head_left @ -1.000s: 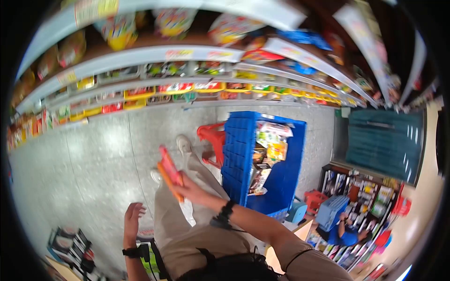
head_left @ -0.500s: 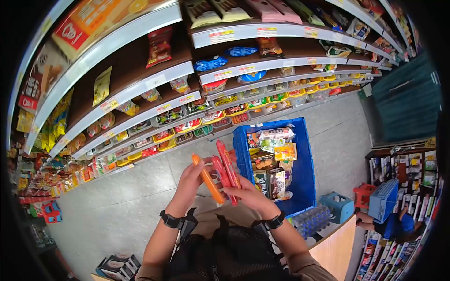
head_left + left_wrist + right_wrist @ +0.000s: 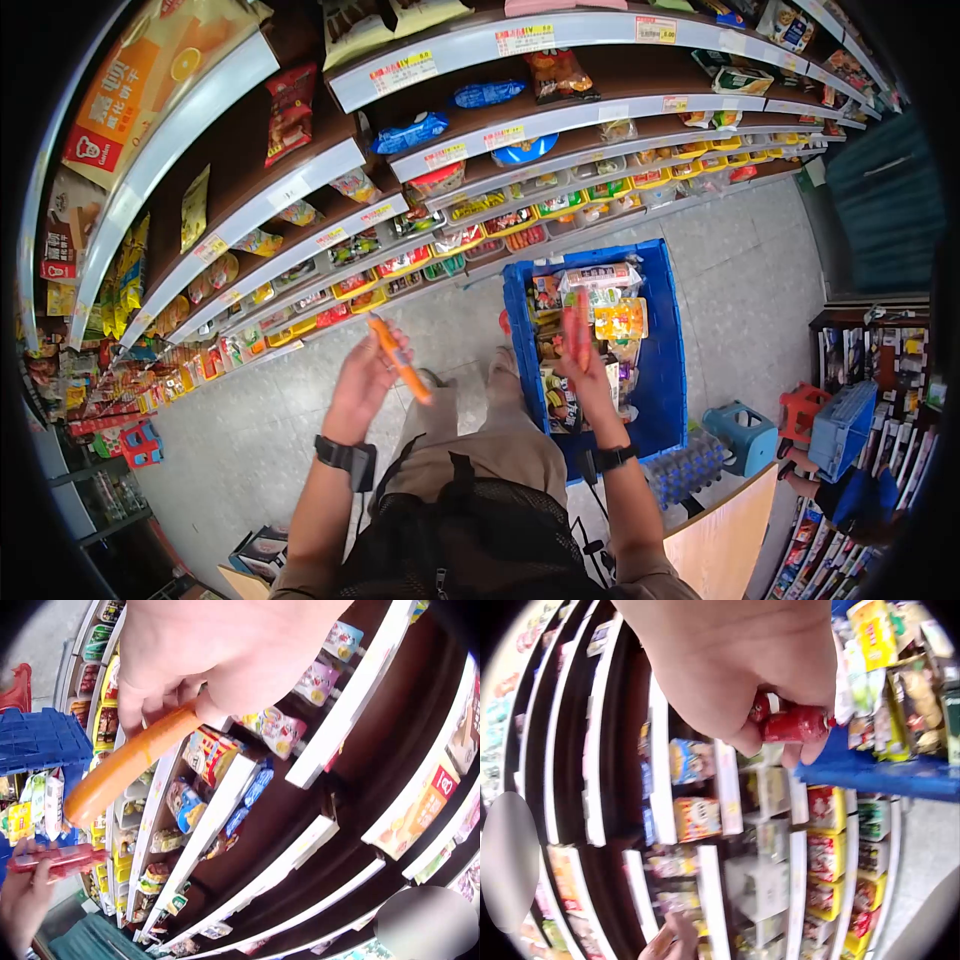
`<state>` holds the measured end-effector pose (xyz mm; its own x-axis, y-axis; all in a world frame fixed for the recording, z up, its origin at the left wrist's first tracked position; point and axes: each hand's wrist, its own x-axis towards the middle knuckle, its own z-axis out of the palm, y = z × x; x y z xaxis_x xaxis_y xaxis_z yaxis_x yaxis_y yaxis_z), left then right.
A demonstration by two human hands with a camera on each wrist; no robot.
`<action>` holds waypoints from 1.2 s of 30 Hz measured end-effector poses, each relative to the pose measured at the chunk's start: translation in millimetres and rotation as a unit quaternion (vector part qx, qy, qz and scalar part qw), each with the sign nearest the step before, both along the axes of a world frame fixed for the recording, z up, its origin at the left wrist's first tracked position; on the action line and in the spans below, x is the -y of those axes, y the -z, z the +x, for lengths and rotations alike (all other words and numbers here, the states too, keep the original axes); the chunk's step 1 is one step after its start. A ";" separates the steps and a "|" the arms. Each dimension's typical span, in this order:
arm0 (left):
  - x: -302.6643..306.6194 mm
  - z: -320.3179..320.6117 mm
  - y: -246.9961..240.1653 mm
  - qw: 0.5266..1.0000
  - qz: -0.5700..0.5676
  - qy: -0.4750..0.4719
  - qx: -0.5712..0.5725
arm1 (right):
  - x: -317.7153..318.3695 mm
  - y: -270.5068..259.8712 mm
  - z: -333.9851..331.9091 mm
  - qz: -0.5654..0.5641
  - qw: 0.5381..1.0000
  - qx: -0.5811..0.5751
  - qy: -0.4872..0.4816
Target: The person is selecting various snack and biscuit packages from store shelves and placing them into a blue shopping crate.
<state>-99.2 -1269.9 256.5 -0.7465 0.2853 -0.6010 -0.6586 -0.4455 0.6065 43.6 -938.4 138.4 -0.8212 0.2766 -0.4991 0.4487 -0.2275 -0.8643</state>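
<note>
My left hand [image 3: 362, 385] holds one orange sausage [image 3: 403, 362] in its wrapper, out over the floor left of the crate. Long and smooth, the sausage [image 3: 127, 771] angles out from under the fingers in the left wrist view. In my right hand [image 3: 592, 388] are red wrapped sausages [image 3: 577, 335], gripped over the blue crate [image 3: 668, 345]. Their red ends [image 3: 799, 724] poke out of the curled fingers in the right wrist view. Packaged foods fill part of the crate, among them a yellow packet [image 3: 621, 320] and a white-and-pink packet [image 3: 600, 277].
Stocked shelves [image 3: 440, 155] curve along the front, with small snack bins low down. A blue stool [image 3: 742, 440] and a red stool [image 3: 803, 412] stand at right, near a person with a light blue basket [image 3: 846, 430]. A wooden tabletop [image 3: 725, 540] lies close at lower right.
The right hand carried all the sausages at first. Half a second ago both hands were together; now the left has the orange one, and the right has moved over the crate with the red ones.
</note>
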 end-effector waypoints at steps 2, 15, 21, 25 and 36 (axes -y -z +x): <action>15.1 -7.3 3.8 0.998 0.036 -0.024 0.038 | -25.2 58.5 25.5 0.007 0.999 0.026 0.040; 7.2 5.5 10.5 0.986 0.044 0.043 0.156 | -9.6 112.4 25.2 0.029 0.986 0.032 0.161; 5.7 2.0 5.1 0.982 0.046 0.105 0.147 | -18.6 150.5 46.1 0.021 0.990 0.060 0.129; 5.9 0.4 2.7 0.985 -0.001 0.077 0.157 | -21.8 182.0 67.2 0.074 0.993 0.048 0.084; -9.1 12.7 12.1 0.981 -0.015 0.120 0.150 | 2.2 211.3 88.6 0.101 0.989 0.043 0.098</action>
<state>-86.5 -1260.7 244.4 -0.4479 0.4103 -0.7944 -0.8933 -0.2411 0.3792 132.2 -940.6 -72.9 -0.6990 0.5273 -0.4830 0.4865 -0.1442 -0.8617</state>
